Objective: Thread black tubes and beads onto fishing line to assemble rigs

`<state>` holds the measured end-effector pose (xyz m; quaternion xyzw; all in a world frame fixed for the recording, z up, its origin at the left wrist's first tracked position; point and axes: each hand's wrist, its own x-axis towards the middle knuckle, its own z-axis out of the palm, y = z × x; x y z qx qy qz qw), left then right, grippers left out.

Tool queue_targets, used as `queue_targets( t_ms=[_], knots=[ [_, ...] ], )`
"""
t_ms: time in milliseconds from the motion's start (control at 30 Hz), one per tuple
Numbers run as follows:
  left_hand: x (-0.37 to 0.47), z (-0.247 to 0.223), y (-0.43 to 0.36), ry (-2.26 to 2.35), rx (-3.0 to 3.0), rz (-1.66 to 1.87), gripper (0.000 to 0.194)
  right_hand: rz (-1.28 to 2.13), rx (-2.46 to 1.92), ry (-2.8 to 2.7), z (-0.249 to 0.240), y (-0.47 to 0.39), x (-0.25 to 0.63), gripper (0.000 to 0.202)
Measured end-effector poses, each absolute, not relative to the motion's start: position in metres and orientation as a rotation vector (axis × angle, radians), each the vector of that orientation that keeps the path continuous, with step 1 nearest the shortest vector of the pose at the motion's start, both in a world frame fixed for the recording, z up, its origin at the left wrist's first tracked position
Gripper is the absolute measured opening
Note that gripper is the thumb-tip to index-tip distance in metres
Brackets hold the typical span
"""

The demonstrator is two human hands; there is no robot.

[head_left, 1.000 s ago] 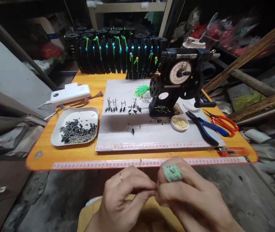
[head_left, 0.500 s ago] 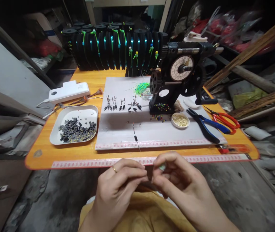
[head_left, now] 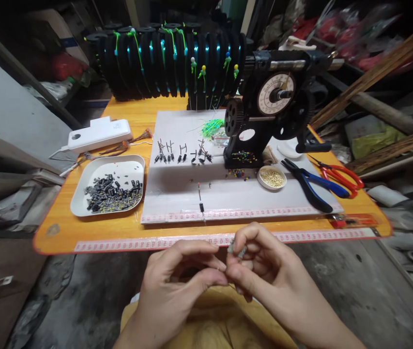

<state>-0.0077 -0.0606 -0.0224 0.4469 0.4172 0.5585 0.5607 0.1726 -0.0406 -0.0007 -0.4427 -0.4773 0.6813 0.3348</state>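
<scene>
My left hand (head_left: 179,278) is closed in a pinch just in front of the table edge. Its fingertips meet those of my right hand (head_left: 269,271), and whatever fine thing lies between them is too small to make out. Curled fingers of the right hand hold a small grey-green lump (head_left: 236,249); its kind is unclear. Beyond the hands, a short black cylinder on a thin line (head_left: 201,207) lies on the white board (head_left: 170,194). Further back on that board stand several small black cylinders with wire-like stems (head_left: 180,157).
Left of the board sits a white tray (head_left: 77,206) of small dark pieces. A dish of gold bits (head_left: 271,178), blue-handled pliers (head_left: 310,184) and red-handled scissors (head_left: 347,177) lie right. Behind stand a black geared winder with a dial (head_left: 253,140) and a row of black spools (head_left: 148,72).
My hands have come together at the fingertips, and the left thumb has moved right. The grey-green lump shows more between the right fingers. The view has shifted slightly.
</scene>
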Motion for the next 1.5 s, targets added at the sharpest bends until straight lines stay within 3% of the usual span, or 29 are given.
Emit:
queue_targets(
  t_ms=[300, 633, 800, 967, 1067, 1267, 1500],
  knots=[
    [-0.011, -0.018, -0.057, 0.965, 1.143, 1.304, 0.034, 1.805, -1.158, -1.228, 0.0, -0.04, 0.173, 0.029],
    [-0.026, -0.008, -0.05, 0.961, 1.905, 1.129, 0.031, 1.725, -1.217, -1.405, 0.002, -0.038, 0.176, 0.024],
    [-0.033, 0.011, -0.036, 0.776, 2.299, 0.724, 0.048, 1.826, -1.129, -1.522, 0.007, -0.028, 0.18, 0.014],
    [-0.03, 0.012, -0.028, 0.606, 2.099, 0.822, 0.066, 1.996, -1.017, -1.326, 0.007, -0.022, 0.178, 0.022],
    [-0.027, -0.002, -0.032, 0.588, 1.831, 0.994, 0.075, 1.867, -1.038, -1.324, 0.007, -0.029, 0.177, 0.021],
    [-0.02, -0.027, -0.043, 0.827, 1.654, 1.335, 0.055, 1.445, -1.161, -1.61, 0.007, -0.047, 0.178, 0.005],
    [-0.012, -0.028, -0.042, 0.827, 1.706, 1.506, 0.052, 0.953, -1.122, -1.888, 0.009, -0.048, 0.175, 0.019]
  ],
)
